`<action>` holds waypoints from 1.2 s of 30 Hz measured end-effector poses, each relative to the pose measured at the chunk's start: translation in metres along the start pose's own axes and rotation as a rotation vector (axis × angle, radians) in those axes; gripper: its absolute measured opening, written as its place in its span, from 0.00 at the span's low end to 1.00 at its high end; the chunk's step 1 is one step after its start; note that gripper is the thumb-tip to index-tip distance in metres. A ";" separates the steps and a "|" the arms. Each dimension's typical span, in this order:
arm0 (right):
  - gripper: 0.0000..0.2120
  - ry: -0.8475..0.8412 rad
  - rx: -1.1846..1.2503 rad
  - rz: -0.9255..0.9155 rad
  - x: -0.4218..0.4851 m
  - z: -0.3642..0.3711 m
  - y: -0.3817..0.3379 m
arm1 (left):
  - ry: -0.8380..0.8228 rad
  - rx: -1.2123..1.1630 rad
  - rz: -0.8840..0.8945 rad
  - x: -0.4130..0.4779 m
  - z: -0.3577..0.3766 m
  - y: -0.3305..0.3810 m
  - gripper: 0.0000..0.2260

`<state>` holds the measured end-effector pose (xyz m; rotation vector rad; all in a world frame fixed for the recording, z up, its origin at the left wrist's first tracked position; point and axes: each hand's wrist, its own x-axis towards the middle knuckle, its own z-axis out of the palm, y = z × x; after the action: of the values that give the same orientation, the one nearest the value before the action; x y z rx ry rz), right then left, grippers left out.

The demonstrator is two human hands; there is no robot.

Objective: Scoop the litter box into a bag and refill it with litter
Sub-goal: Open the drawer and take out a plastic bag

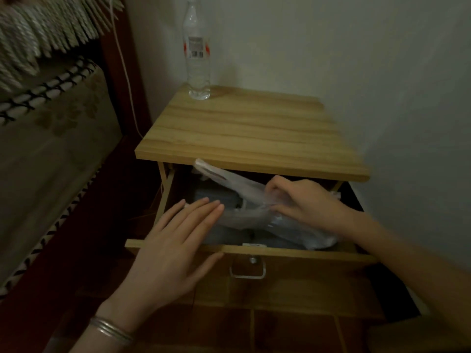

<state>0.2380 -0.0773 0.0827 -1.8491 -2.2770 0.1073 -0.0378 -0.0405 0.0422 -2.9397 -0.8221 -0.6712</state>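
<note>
A thin, see-through plastic bag (229, 183) lies in the pulled-out drawer (293, 252) of a wooden bedside cabinet. My right hand (303, 202) is inside the drawer with its fingers pinched on the bag's middle. One bag handle sticks up toward the cabinet top at the left. My left hand (173, 248) hovers flat over the drawer's front left corner, fingers spread, holding nothing, its fingertips close to the bag. Dark folded items lie under the bag. No litter box or litter is in view.
The cabinet top (249, 131) carries a clear water bottle (196, 54) at its back left corner. A bed with a fringed cover (51, 118) stands to the left, and a white wall runs behind and to the right. The drawer front has a metal handle (247, 272).
</note>
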 end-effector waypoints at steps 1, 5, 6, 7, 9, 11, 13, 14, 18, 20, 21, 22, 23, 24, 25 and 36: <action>0.12 0.022 0.035 -0.012 -0.007 -0.012 -0.005 | 0.036 -0.002 0.014 -0.001 -0.006 0.003 0.29; 0.11 0.075 0.224 -0.059 -0.042 -0.055 -0.033 | 0.180 -0.028 0.093 -0.004 -0.035 0.015 0.28; 0.10 0.071 0.258 -0.069 -0.053 -0.060 -0.040 | 0.207 -0.032 0.120 -0.006 -0.041 0.018 0.28; 0.10 0.054 0.283 -0.078 -0.063 -0.062 -0.048 | 0.227 -0.037 0.145 -0.009 -0.045 0.021 0.28; 0.10 0.012 0.312 -0.082 -0.083 -0.053 -0.059 | 0.230 -0.055 0.179 -0.018 -0.046 0.025 0.27; 0.10 -0.020 0.325 -0.070 -0.100 -0.031 -0.066 | 0.156 -0.063 0.195 -0.030 -0.035 0.028 0.26; 0.10 -0.056 0.303 -0.056 -0.114 0.002 -0.069 | 0.027 -0.052 0.207 -0.044 -0.016 0.028 0.26; 0.10 -0.075 0.282 -0.046 -0.120 0.021 -0.070 | -0.042 -0.052 0.215 -0.051 -0.006 0.028 0.26; 0.08 -0.068 0.264 0.013 -0.140 0.091 -0.060 | -0.243 -0.034 0.276 -0.076 0.030 0.022 0.31; 0.05 -0.024 0.287 0.079 -0.149 0.116 -0.052 | -0.272 -0.034 0.267 -0.081 0.044 0.018 0.34; 0.05 -0.003 0.299 0.117 -0.152 0.126 -0.049 | -0.267 -0.040 0.254 -0.081 0.050 0.017 0.33; 0.06 0.014 0.309 0.159 -0.155 0.134 -0.047 | -0.249 -0.044 0.243 -0.079 0.057 0.018 0.31; 0.06 0.030 0.315 0.195 -0.156 0.141 -0.045 | -0.220 -0.044 0.236 -0.076 0.064 0.018 0.28; 0.06 0.045 0.324 0.223 -0.156 0.146 -0.044 | -0.184 -0.042 0.231 -0.071 0.071 0.020 0.26; 0.07 0.060 0.339 0.242 -0.154 0.148 -0.043 | -0.145 -0.040 0.229 -0.067 0.077 0.022 0.24; 0.14 0.148 0.480 0.399 -0.135 0.147 -0.025 | 0.161 -0.002 0.171 -0.013 0.099 0.024 0.22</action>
<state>0.2102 -0.2030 -0.0713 -1.9278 -1.5790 0.5092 0.0034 -0.0544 -0.0503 -2.8667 -0.5500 -0.8805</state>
